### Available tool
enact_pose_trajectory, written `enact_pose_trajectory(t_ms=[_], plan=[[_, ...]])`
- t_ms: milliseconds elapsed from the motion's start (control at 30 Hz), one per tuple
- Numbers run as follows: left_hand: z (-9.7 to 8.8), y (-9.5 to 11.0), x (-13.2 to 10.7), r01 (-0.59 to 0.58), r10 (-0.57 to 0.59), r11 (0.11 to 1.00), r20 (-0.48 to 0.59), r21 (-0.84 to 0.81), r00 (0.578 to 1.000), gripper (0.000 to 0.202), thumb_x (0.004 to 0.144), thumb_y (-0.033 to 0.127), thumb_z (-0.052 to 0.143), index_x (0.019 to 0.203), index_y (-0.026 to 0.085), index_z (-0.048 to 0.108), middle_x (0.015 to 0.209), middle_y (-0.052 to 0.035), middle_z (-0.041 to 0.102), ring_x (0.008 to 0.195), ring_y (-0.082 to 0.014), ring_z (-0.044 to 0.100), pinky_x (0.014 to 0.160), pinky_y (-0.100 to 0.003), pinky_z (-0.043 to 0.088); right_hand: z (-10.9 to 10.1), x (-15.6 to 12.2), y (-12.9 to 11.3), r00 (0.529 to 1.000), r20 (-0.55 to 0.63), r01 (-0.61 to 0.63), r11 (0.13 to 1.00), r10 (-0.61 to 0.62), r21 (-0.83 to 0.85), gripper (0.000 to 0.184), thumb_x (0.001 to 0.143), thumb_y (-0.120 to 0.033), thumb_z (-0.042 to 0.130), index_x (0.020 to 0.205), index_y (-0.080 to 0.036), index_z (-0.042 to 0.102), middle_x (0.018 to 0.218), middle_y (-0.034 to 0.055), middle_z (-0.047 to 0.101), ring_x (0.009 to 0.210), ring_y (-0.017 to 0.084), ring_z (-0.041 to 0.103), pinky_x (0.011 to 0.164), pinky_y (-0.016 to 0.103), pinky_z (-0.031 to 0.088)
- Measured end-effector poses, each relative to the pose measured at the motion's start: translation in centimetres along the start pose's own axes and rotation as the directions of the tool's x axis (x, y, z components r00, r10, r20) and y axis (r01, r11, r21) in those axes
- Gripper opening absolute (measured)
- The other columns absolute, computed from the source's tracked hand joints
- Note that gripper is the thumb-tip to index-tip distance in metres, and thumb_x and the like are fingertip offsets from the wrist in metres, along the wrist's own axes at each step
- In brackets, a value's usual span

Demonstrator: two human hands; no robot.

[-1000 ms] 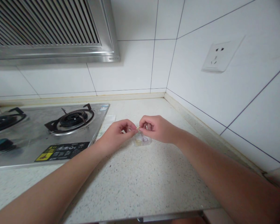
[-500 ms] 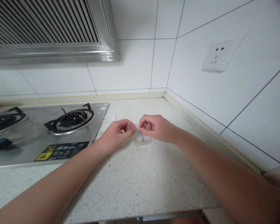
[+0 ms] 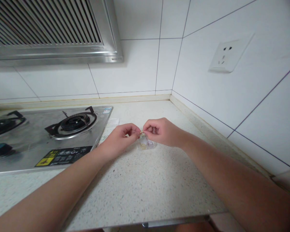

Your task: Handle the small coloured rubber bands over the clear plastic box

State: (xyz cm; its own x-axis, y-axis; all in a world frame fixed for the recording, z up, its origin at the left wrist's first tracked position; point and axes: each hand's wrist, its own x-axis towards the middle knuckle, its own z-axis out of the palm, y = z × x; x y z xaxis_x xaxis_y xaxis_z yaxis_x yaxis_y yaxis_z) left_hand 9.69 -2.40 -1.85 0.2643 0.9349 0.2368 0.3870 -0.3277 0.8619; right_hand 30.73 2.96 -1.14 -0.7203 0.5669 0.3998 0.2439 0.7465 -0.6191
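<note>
My left hand (image 3: pixel 122 137) and my right hand (image 3: pixel 163 131) meet fingertip to fingertip above the counter. Pinched between them is a thin yellow band (image 3: pixel 141 131), only a short piece of which shows. Just beneath, a small clear plastic box (image 3: pixel 147 147) sits on the speckled counter, partly covered by my fingers. Inside it are small ring-shaped coils, one yellowish and one purple. Behind my left wrist, a clear piece with green marks is mostly hidden.
To the left is a steel gas stove (image 3: pixel 62 141) with black burners and a knob (image 3: pixel 1 149). A range hood (image 3: pixel 116 48) hangs above it. White tiled walls meet in the corner behind the counter (image 3: pixel 135 193), and a socket (image 3: pixel 223 56) is on the right wall.
Both hands stay nearly in place, still pinching the yellow band; its visible piece is tilted slightly differently. The camera view has shifted a little.
</note>
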Motion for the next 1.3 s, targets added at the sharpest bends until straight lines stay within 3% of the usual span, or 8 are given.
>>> enact_pose_trajectory(t_ms=[200,367,600,833,1300], plan=[[0.01,0.22,-0.03,0.024,-0.024,1.000,0.011,0.003,1.000,0.013,0.087,0.025,0.056,0.087,0.016,0.065,0.078,-0.0007,0.063,0.069,-0.0124,0.053,0.065,-0.026,0.040,-0.06,0.03,-0.02,1.000,-0.006,-0.001,1.000,0.001,-0.018,0.011,0.088,-0.025,0.059,0.088,-0.016,0.066,0.062,-0.0044,0.056,0.053,0.006,0.045,0.052,0.021,0.035],[-0.08,-0.19,0.09,0.003,-0.003,0.999,0.000,0.036,1.000,0.018,0.087,0.034,0.063,0.092,0.017,0.066,0.076,0.0001,0.061,0.069,-0.0127,0.052,0.063,-0.025,0.039,-0.03,0.04,0.20,1.000,-0.025,0.002,1.000,-0.002,0.007,0.012,0.089,-0.026,0.059,0.089,-0.016,0.064,0.062,-0.0046,0.055,0.053,0.006,0.044,0.052,0.021,0.035],[-0.05,-0.22,0.16,-0.014,0.015,0.998,-0.016,0.068,1.000,0.022,0.087,0.038,0.064,0.083,0.017,0.065,0.075,-0.0001,0.061,0.069,-0.0125,0.051,0.064,-0.026,0.038,-0.03,-0.07,-0.13,1.000,-0.019,-0.015,0.999,0.016,0.037,0.011,0.091,-0.027,0.058,0.090,-0.017,0.062,0.061,-0.0055,0.052,0.053,0.007,0.043,0.050,0.021,0.034],[-0.07,0.02,0.09,-0.005,0.008,0.998,-0.041,0.060,0.999,0.019,0.087,0.035,0.064,0.080,0.017,0.065,0.075,-0.0002,0.061,0.069,-0.0124,0.052,0.065,-0.026,0.038,-0.06,-0.02,0.00,1.000,-0.013,-0.024,0.997,0.025,0.078,0.019,0.090,-0.036,0.063,0.093,-0.018,0.060,0.068,-0.0037,0.057,0.057,0.008,0.048,0.053,0.022,0.037],[0.04,0.20,-0.17,0.060,-0.060,0.998,0.000,-0.014,0.998,0.018,0.089,0.034,0.061,0.085,0.017,0.064,0.068,0.0031,0.056,0.056,-0.0089,0.045,0.056,-0.023,0.036,0.07,0.01,0.29,0.999,-0.028,-0.030,0.998,0.032,0.053,0.017,0.092,-0.034,0.059,0.091,-0.018,0.062,0.067,-0.0029,0.058,0.057,0.008,0.049,0.053,0.023,0.036]])
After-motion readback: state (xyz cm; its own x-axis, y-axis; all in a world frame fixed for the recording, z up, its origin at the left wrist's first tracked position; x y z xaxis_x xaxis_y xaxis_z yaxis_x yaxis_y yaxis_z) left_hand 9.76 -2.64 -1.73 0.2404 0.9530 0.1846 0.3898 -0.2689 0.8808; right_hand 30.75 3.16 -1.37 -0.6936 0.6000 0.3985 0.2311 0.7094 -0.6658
